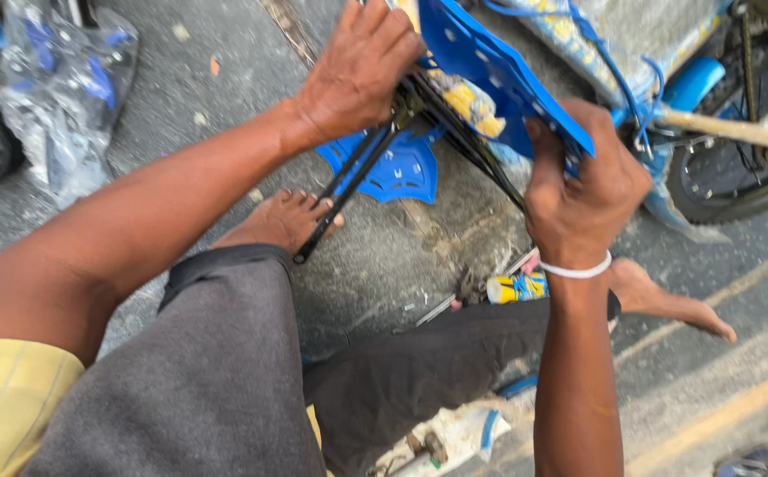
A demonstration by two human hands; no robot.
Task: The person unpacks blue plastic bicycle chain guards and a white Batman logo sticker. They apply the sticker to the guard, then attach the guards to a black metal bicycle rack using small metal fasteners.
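My left hand (pixel 359 69) grips the top of a black metal frame of thin rods (pixel 349 181) that slants down toward my bare left foot (pixel 282 221). My right hand (pixel 583 190), with a white band on its wrist, holds the lower edge of a blue plastic panel (pixel 490 71) fixed against that frame. A second blue plastic piece (pixel 397 168) lies on the ground behind the rods. Yellow wrapping shows between the panel and the rods.
A small blue bicycle (pixel 720 132) wrapped in plastic stands at the right, its wheel close to my right hand. A plastic bag with blue parts (pixel 66 88) lies at the left. Tools and a yellow-blue can (pixel 517 287) rest on the concrete by my right foot (pixel 667 300).
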